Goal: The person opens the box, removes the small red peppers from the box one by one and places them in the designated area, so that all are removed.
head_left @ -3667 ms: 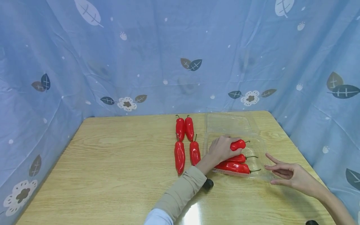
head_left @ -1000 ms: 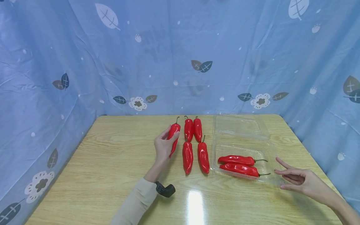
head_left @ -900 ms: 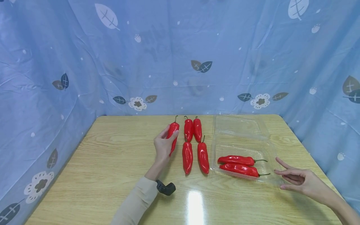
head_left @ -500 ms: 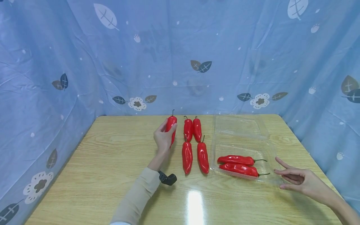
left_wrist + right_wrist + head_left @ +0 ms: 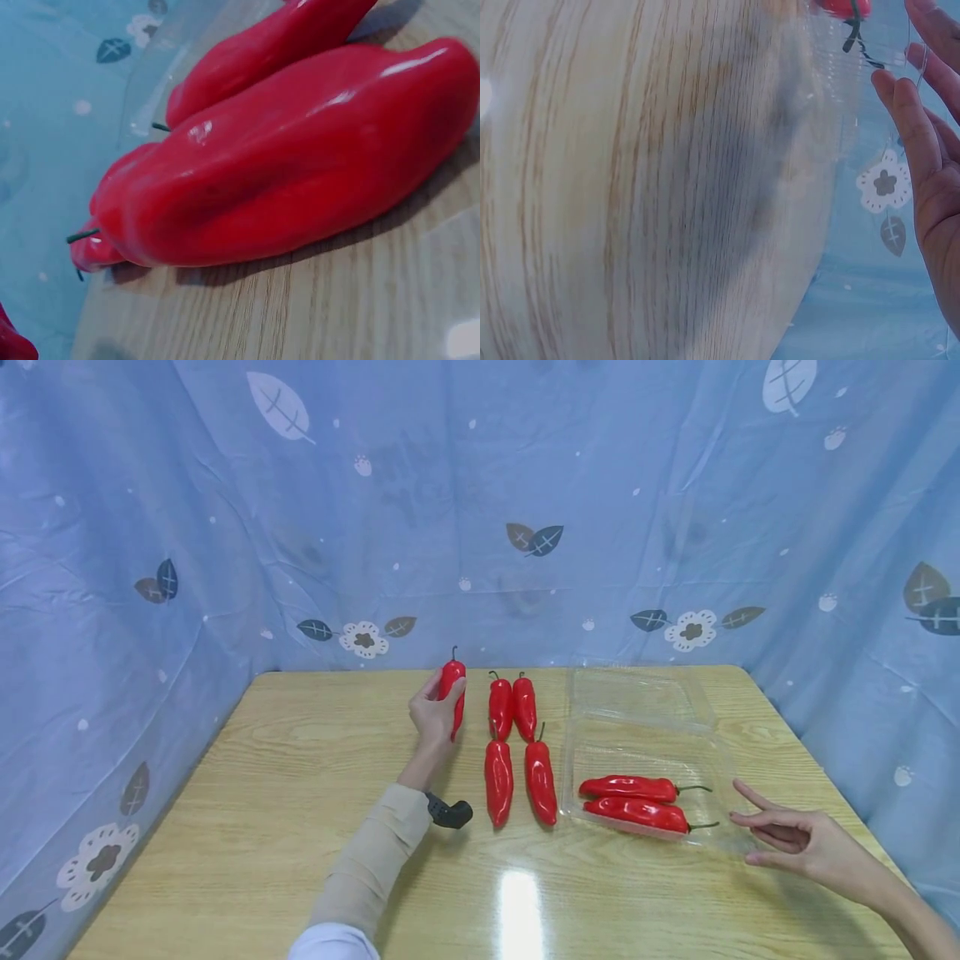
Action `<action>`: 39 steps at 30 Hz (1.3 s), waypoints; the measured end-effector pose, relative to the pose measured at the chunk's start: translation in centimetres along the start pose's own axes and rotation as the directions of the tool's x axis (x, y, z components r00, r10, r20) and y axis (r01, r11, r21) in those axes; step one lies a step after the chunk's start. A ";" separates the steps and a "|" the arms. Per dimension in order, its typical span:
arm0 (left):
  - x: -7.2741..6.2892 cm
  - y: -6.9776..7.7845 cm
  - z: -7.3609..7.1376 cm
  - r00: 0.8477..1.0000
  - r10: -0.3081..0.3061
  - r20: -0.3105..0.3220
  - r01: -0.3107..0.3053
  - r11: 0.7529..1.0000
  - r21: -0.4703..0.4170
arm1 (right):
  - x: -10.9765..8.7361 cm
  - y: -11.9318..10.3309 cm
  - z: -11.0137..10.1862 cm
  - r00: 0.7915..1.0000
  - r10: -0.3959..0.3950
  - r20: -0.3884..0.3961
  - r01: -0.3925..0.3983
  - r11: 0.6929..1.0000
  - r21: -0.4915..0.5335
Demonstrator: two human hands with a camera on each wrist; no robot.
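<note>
In the head view my left hand (image 5: 433,714) holds a red pepper (image 5: 452,682) upright by its sides, stem up, near the table's back edge. To its right, several red peppers (image 5: 498,783) lie in two rows, stems pointing away. A clear plastic clamshell box (image 5: 652,739) lies with its lid spread toward the back. Two red peppers (image 5: 637,812) lie side by side in its front part, stems to the right. My right hand (image 5: 795,843) is at the box's right side, its fingers spread and fairly straight, fingertips right at the rim; in the right wrist view the fingers (image 5: 919,124) overlap the clear plastic.
The wooden table (image 5: 300,827) has a bright light reflection near its front. A blue patterned curtain (image 5: 450,510) hangs along the back and both sides. A black wrist device (image 5: 450,814) juts out from the left wrist.
My left hand has taken a red pepper out of the box, carried it left past the rows, then moved it toward the table's back. The right hand has stayed at the box's side.
</note>
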State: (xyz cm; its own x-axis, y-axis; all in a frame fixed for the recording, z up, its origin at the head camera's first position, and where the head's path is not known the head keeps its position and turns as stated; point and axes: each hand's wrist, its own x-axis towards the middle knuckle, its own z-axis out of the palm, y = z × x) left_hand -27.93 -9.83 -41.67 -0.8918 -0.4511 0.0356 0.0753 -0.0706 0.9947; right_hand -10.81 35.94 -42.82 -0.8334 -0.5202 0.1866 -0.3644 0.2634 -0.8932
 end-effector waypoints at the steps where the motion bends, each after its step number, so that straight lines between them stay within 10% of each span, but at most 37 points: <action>1: 0.2 -0.2 0.3 1.000 -0.014 0.003 0.014 1.000 -0.002 | -0.1 0.0 0.0 1.000 0.000 -0.002 0.000 1.000 -0.005; 12: 1.3 -2.3 2.7 0.995 -0.087 0.046 0.087 0.996 0.008 | -0.8 -0.1 -0.1 1.000 -0.005 0.016 0.005 0.999 0.037; 24: 2.0 -4.3 0.8 0.986 -0.142 0.090 0.128 0.981 0.149 | 0.1 -0.5 0.5 0.999 -0.031 0.028 0.031 0.999 0.016; 39: 2.9 -4.3 1.8 0.988 -0.121 0.101 0.094 0.967 0.237 | 0.1 -0.9 0.4 1.000 0.002 0.015 -0.002 1.000 0.019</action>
State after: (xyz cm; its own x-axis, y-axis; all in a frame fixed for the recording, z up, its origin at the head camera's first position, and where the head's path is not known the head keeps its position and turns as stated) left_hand -31.63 -9.22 -45.67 -0.9348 -0.3472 -0.0754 -0.1170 0.1003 0.9881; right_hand -10.38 35.28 -42.16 -0.8279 -0.5316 0.1787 -0.3544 0.2489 -0.9014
